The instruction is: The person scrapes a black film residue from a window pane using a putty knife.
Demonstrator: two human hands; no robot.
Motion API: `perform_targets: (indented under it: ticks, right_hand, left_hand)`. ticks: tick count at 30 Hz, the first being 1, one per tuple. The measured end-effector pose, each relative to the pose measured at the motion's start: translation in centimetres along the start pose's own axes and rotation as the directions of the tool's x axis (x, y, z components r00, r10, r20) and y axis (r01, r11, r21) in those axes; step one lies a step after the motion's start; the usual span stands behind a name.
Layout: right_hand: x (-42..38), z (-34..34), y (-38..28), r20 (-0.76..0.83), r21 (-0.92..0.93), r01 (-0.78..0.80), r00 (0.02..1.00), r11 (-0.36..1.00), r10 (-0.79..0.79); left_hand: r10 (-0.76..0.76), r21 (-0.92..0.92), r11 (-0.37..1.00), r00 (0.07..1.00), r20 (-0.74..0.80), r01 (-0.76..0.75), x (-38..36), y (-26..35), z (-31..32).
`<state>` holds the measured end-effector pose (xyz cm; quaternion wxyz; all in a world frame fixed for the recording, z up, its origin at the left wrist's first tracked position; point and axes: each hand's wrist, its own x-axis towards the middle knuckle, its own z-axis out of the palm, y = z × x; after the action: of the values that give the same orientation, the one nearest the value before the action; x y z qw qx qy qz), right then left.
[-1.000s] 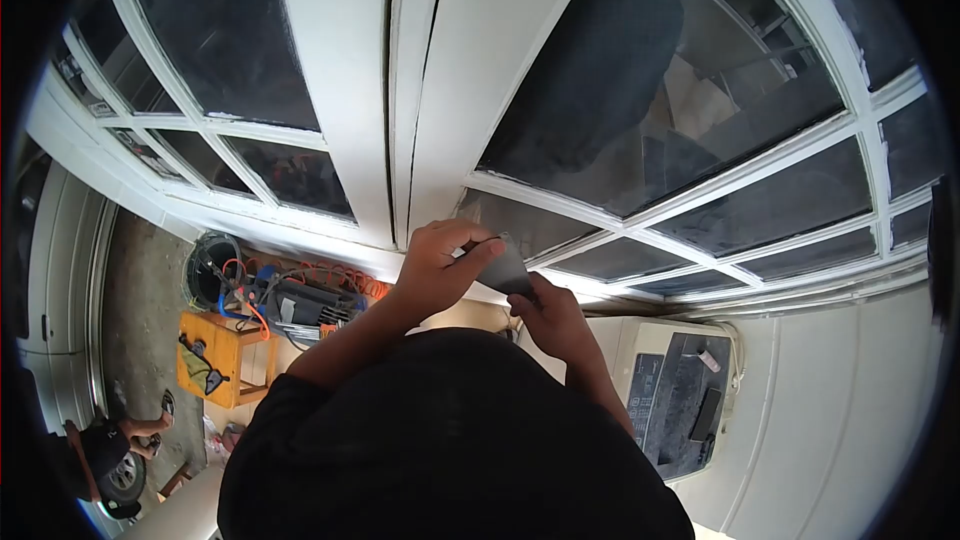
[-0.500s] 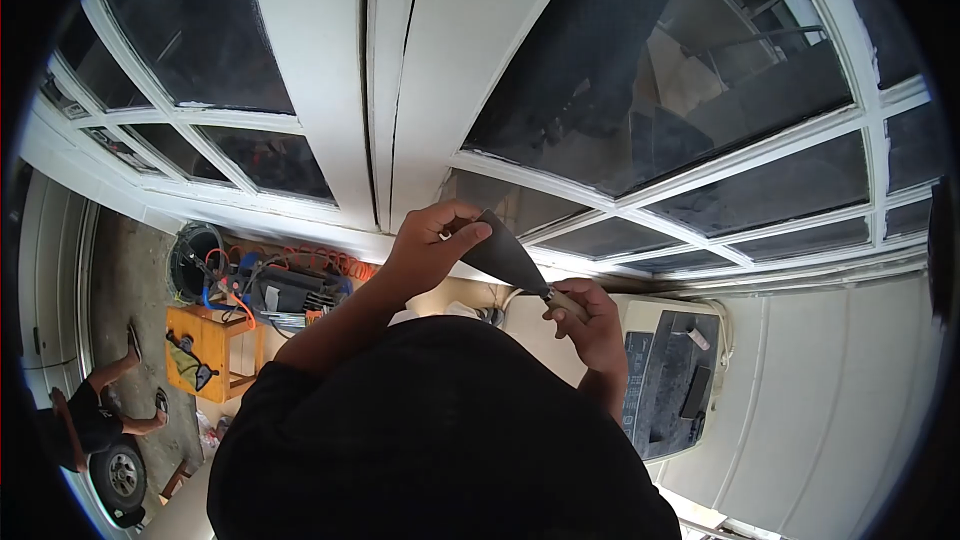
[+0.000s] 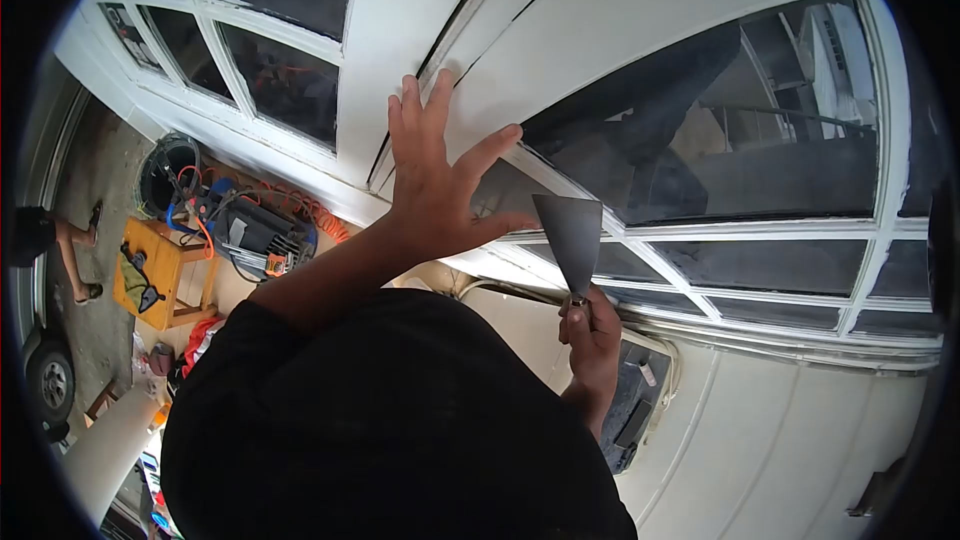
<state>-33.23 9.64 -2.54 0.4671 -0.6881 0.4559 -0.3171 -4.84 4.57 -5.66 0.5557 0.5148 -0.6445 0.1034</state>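
Grey-bladed, the scraper (image 3: pixel 573 238) stood before the white window frame (image 3: pixel 765 232), clasped in the right hand (image 3: pixel 591 335); the left hand (image 3: pixel 435 185) was spread. Control required a firm grip, the left hand clear of the edge. I saw it pointing away from the person (image 3: pixel 395 420), long axis fist to edge.

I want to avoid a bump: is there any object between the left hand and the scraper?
Nothing visible is between them: the left hand is spread open, its thumb pointing toward the scraper, which the right hand grips.
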Motion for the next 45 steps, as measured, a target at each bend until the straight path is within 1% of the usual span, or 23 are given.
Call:
perform_targets:
  ticks: [1,3,5,6,7,9,11,13,14,15,17,19,21,23,25,28,31,34,37,38,42,44,45]
  right_hand:
    - [0.1,-0.7,0.2,-0.027,0.026,0.02,0.999,0.999,-0.019]
    - [1.0,-1.4,-0.3,-0.03,-0.032,0.03,0.999,0.999,-0.031]
    - [1.8,-1.9,-0.9,-0.053,-0.315,0.074,0.994,0.946,-0.096]
    - [2.2,-2.1,-1.0,-0.059,-0.284,0.104,0.99,0.953,-0.126]
    - [2.4,-2.3,-1.0,-0.04,-0.291,0.11,0.991,0.95,-0.126]
    - [3.0,-3.0,-1.0,-0.076,-0.337,0.122,0.985,0.934,-0.156]
    - [3.6,-4.2,-0.7,-0.035,-0.317,0.131,0.988,0.939,-0.149]
    - [4.4,-5.4,-0.7,0.006,-0.444,0.158,0.985,0.882,-0.173]
    - [4.8,-5.5,-1.2,0.022,-0.453,0.158,0.986,0.877,-0.166]
    - [5.3,-5.7,-1.7,0.033,-0.507,0.169,0.984,0.846,-0.177]
    - [5.9,-6.7,-2.1,0.071,-0.602,0.166,0.985,0.781,-0.155]
    - [6.7,-6.5,-3.4,0.132,-0.619,0.229,0.973,0.751,-0.187]
    - [7.5,-6.3,-4.8,0.25,-0.724,0.393,0.915,0.567,-0.316]
    - [8.0,-6.6,-5.1,0.273,-0.729,0.408,0.91,0.55,-0.312]
    - [8.3,-6.9,-5.4,0.306,-0.73,0.437,0.897,0.526,-0.32]
    - [8.4,-7.0,-6.0,0.387,-0.736,0.487,0.873,0.47,-0.298]
    - [8.5,-7.3,-6.5,0.451,-0.711,0.523,0.852,0.47,-0.265]
    - [8.7,-7.3,-7.3,0.461,-0.748,0.495,0.867,0.441,-0.191]
    - [8.9,-7.4,-7.8,0.477,-0.736,0.527,0.849,0.425,-0.227]
    - [8.4,-7.3,-8.9,0.425,-0.779,0.405,0.902,0.479,-0.071]
    - [8.5,-7.1,-9.4,0.418,-0.781,0.404,0.905,0.476,-0.084]
    - [8.8,-7.5,-9.2,0.467,-0.769,0.49,0.869,0.411,-0.162]
    - [8.9,-7.4,-9.2,0.468,-0.768,0.493,0.868,0.41,-0.167]
  left_hand:
    - [-0.017,0.0,1.0,1.0,-0.008,0.017,-0.1,0.0,0.7]
    - [-0.044,0.02,0.999,0.997,-0.067,0.045,0.0,0.4,2.3]
    - [-0.06,0.022,0.998,0.997,-0.047,0.061,0.3,0.6,3.0]
    - [-0.066,0.03,0.997,0.998,-0.018,0.067,0.4,0.7,3.4]
    - [-0.082,0.037,0.996,0.996,-0.03,0.083,0.4,0.9,3.7]
    - [-0.115,0.075,0.991,0.992,0.042,0.111,0.6,1.0,4.3]
    - [-0.141,0.102,0.985,0.99,0.027,0.138,0.9,1.3,4.9]
    - [-0.174,0.13,0.976,0.985,0.006,0.172,1.0,1.7,5.2]
    - [-0.166,0.168,0.974,0.985,0.054,0.155,1.0,1.9,5.2]
    - [-0.155,0.209,0.969,0.983,0.1,0.131,1.1,1.9,5.3]
    - [-0.176,0.215,0.963,0.983,0.053,0.161,0.9,1.9,5.8]
    - [-0.196,0.205,0.961,0.98,0.028,0.186,0.4,2.2,6.5]
    - [-0.328,0.092,0.936,0.938,-0.116,0.339,0.0,2.4,7.5]
    - [-0.368,0.076,0.921,0.918,-0.15,0.382,-0.3,2.8,8.3]
    - [-0.434,-0.015,0.897,0.871,-0.231,0.443,-0.6,2.6,9.2]
    - [-0.431,0.051,0.893,0.882,-0.19,0.447,-0.7,2.2,9.3]
    - [-0.435,0.073,0.891,0.889,-0.144,0.448,-0.9,2.1,9.2]
    - [-0.443,0.083,0.888,0.89,-0.112,0.453,-0.7,2.1,9.1]
    - [-0.473,0.072,0.874,0.876,-0.094,0.48,-0.6,2.3,8.9]
    - [-0.47,0.071,0.876,0.878,-0.085,0.476,-0.6,2.5,8.8]
    - [-0.47,0.069,0.878,0.881,-0.055,0.473,-0.5,2.6,8.5]
    - [-0.472,0.087,0.875,0.88,-0.058,0.475,-0.5,2.8,8.4]
    - [-0.473,0.1,0.873,0.879,-0.058,0.477,-0.4,2.8,8.5]
